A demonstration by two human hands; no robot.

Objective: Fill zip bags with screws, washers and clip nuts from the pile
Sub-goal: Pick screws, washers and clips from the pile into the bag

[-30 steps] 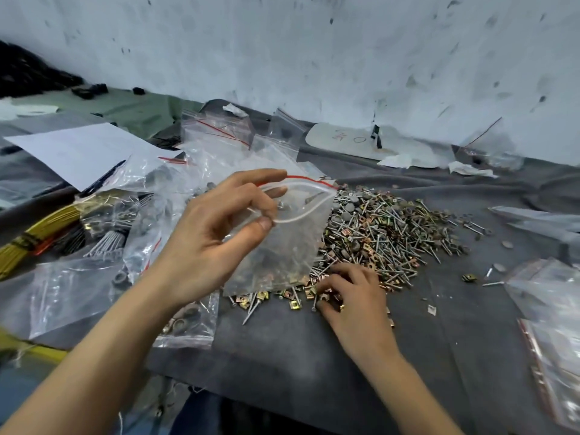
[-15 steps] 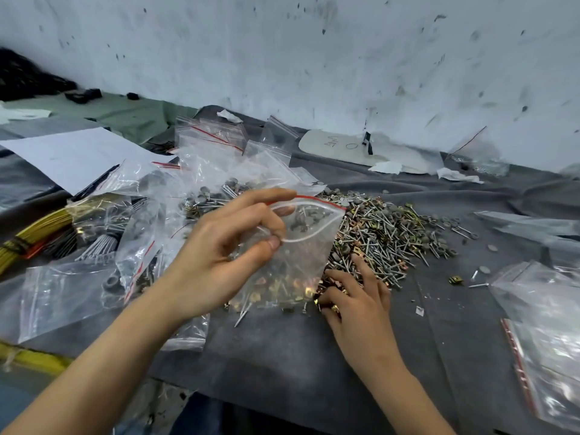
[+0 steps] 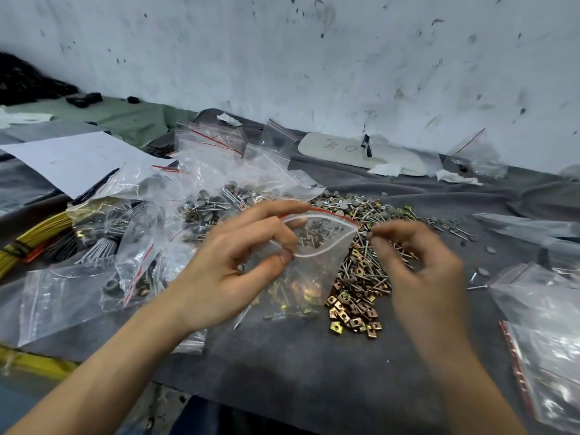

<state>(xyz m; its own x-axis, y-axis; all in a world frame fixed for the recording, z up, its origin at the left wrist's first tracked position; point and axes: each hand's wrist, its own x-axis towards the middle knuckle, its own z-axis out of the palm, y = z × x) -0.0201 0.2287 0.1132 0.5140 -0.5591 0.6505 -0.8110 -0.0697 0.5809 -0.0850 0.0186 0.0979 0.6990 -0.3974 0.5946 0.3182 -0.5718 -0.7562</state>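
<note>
My left hand (image 3: 226,277) pinches the near lip of a clear zip bag (image 3: 314,271) with a red strip, holding its mouth wide open above the grey cloth. A few small parts lie in the bag's bottom. My right hand (image 3: 417,265) hovers, blurred, at the right corner of the bag's mouth. Its fingers are curled, and thumb and forefinger pinch something small that is too blurred to name. The pile of screws, washers and clip nuts (image 3: 361,277) spreads behind and below the bag, with brass clip nuts (image 3: 354,315) at its near end.
Filled and empty zip bags (image 3: 201,171) crowd the left, beside a yellow wire bundle (image 3: 34,240) and a white paper sheet (image 3: 72,158). More bags (image 3: 546,334) lie at the right. A white wall (image 3: 314,58) closes the back. Loose washers (image 3: 483,271) dot the cloth.
My right hand has lifted off the clip nuts at the pile's near end and moved up to the right corner of the bag's mouth. My left hand has kept the bag open.
</note>
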